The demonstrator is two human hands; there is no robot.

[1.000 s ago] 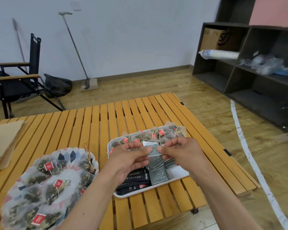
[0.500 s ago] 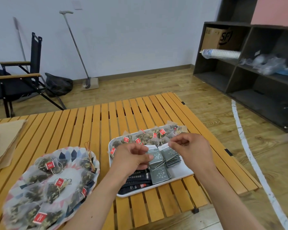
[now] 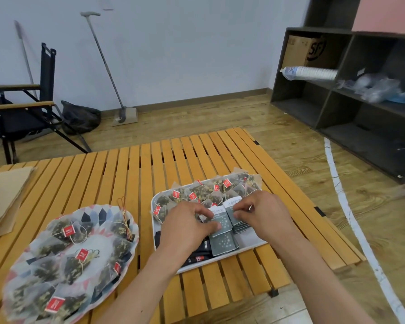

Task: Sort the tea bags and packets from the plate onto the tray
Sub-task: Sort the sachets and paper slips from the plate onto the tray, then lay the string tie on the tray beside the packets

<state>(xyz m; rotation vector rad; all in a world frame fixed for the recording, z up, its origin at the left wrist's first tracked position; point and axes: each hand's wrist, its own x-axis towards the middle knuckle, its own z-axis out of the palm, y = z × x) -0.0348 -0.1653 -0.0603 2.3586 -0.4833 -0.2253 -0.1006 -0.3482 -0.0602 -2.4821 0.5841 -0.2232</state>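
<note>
A white tray (image 3: 253, 242) on the slatted table holds mesh tea bags (image 3: 211, 188) with red tags along its far side, grey-green packets (image 3: 222, 242) in the middle and black packets (image 3: 198, 257) at the near left. My left hand (image 3: 185, 226) pinches one grey-green packet (image 3: 220, 220) over the tray. My right hand (image 3: 264, 212) pinches the top of a stack of grey-green packets (image 3: 237, 206) at the tray's right. A patterned plate (image 3: 96, 213) at the left carries several more mesh tea bags (image 3: 77, 260).
Brown paper bags (image 3: 2, 197) lie at the table's left edge. A folding chair (image 3: 21, 108), a black bag (image 3: 80, 118) and a long-handled tool (image 3: 110, 71) stand by the wall. Dark shelves (image 3: 360, 94) fill the right side.
Both hands have lowered onto the tray and drawn apart. The packets that they held together now lie as two groups, one under each hand.
</note>
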